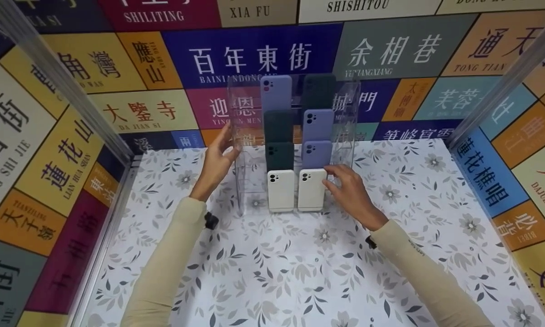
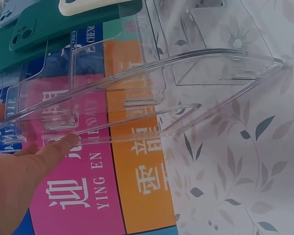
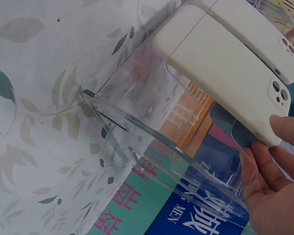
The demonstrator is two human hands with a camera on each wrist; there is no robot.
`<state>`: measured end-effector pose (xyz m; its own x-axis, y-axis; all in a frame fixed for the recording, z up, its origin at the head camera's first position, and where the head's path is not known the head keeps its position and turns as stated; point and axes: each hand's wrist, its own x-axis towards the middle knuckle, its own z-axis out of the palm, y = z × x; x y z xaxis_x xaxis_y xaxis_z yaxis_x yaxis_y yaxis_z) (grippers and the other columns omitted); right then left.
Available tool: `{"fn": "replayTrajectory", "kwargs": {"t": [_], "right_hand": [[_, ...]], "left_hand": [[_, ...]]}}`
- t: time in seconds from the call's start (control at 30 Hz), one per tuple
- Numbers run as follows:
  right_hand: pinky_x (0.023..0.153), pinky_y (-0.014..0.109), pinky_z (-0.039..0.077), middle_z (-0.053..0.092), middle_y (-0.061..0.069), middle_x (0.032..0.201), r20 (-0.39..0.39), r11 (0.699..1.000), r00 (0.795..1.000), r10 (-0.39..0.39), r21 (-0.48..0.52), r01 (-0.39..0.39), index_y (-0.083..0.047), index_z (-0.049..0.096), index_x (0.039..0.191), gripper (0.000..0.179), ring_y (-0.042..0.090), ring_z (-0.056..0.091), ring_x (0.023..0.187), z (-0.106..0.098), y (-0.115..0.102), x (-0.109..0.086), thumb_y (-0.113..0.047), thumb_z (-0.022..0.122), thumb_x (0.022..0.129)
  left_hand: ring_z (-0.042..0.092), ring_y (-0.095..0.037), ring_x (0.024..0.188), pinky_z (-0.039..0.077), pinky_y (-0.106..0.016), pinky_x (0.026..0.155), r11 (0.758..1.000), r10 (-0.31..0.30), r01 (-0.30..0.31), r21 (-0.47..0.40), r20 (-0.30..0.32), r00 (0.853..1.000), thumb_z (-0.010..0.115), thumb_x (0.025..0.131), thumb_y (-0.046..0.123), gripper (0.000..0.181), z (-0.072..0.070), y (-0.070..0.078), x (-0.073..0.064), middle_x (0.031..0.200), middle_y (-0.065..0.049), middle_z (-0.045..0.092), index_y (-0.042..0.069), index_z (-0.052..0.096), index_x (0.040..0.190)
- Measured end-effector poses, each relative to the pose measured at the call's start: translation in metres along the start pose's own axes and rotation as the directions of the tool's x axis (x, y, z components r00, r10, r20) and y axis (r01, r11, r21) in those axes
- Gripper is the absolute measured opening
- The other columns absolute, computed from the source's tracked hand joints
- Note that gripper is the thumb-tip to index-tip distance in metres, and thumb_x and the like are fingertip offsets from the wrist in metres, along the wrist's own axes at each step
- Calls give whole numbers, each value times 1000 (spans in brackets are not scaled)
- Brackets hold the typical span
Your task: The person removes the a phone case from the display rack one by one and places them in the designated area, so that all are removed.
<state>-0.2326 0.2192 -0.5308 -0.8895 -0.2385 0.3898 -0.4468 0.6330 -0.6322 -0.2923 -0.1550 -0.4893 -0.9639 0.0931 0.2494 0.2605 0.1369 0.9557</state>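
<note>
A clear stepped display stand (image 1: 240,181) holds phone cases in two columns. My left hand (image 1: 215,159) grips the stand's left side panel toward the back; in the left wrist view its fingers (image 2: 63,145) lie along the clear edge. In the bottom row, my right hand (image 1: 352,193) pinches the upper right corner of the right white phone case (image 1: 311,190). The right wrist view shows the thumb (image 3: 288,129) on the case's face near the camera holes and the other fingers behind it. A second white phone case (image 1: 280,190) stands to its left.
Behind the white cases, the left column has two dark green cases (image 1: 279,155) below a purple case (image 1: 276,93). The right column has two purple cases (image 1: 317,154) below a dark green case (image 1: 319,92). A sign-patterned wall (image 1: 254,45) rises behind the floral tabletop (image 1: 272,272).
</note>
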Motion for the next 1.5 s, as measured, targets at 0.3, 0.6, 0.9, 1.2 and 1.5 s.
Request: {"fn": "replayTrajectory", "kwargs": {"t": [0.3, 0.6, 0.9, 1.2, 1.5], "right_hand": [[94, 54, 59, 75, 17, 116, -69, 1000, 998, -2, 20, 3, 0, 77, 123, 23, 35, 71, 107, 8, -3, -1, -5, 80, 100], [98, 62, 57, 80, 13, 110, -80, 989, 996, 36, 146, -24, -3, 82, 113, 18, 34, 73, 108, 2, -2, -5, -2, 84, 96], [86, 23, 62, 80, 9, 108, -152, 975, 988, -30, 212, 62, -3, 83, 115, 19, 26, 77, 98, -13, -9, -9, -2, 83, 96], [83, 18, 61, 79, 11, 109, -199, 950, 980, -20, 300, 81, -2, 82, 115, 22, 26, 75, 99, -20, -17, -12, 5, 82, 94], [80, 24, 64, 79, 13, 106, -160, 924, 987, 33, 380, 30, -1, 82, 114, 20, 25, 76, 95, -18, -23, -22, 5, 82, 95]], "left_hand": [[48, -38, 154, 41, -54, 127, 999, 38, -37, -31, 28, 999, 59, 108, -8, 75, -2, -6, -2, 177, -19, 36, 4, 26, 174], [43, -46, 156, 44, -55, 124, 996, 11, -8, -84, 30, 999, 56, 108, -10, 74, 5, -7, -2, 177, -16, 37, 7, 27, 175], [44, -42, 156, 45, -54, 124, 997, -14, 15, -78, 16, 1000, 57, 108, -9, 75, 6, -4, -1, 177, -14, 37, 6, 27, 175], [42, -38, 158, 43, -53, 125, 994, -59, 60, -86, 9, 998, 59, 110, -2, 74, 4, -2, -1, 178, -13, 35, 15, 29, 176], [46, -34, 156, 45, -54, 124, 989, -90, 90, -115, 6, 996, 60, 110, -2, 74, 2, -1, -2, 177, -13, 38, 16, 30, 176]]}}
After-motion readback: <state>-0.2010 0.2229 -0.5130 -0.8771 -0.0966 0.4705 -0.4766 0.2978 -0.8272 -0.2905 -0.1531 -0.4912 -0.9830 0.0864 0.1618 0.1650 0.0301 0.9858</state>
